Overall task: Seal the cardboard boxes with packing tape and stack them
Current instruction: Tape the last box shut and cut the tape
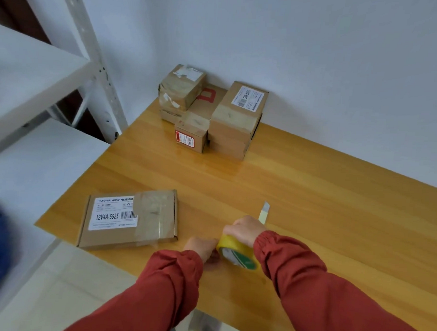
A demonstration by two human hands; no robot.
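Presently both hands work close together at the near edge of the table. The right hand curls over the top of the roll of packing tape, gripping it with the roll tilted on edge. The left hand sits just beside the roll, its fingertips up against the lower rim as if picking at the free end. Those fingers are blurred, so whether they pinch tape cannot be told.

The flat box lies on the table to the left of the hands, near the left hand and apart from it. Its long axis runs sideways, so one short end faces the hands. A band of clear tape already crosses the part nearest them.

The left hand is plainly the nearer one, so the next reach likely falls to it, drawing tape leftward while the right keeps the roll.

A cutter rests just beyond the right hand. The stacked boxes stand well ahead of both hands, against the wall. Pale shelving rises far off to the left.
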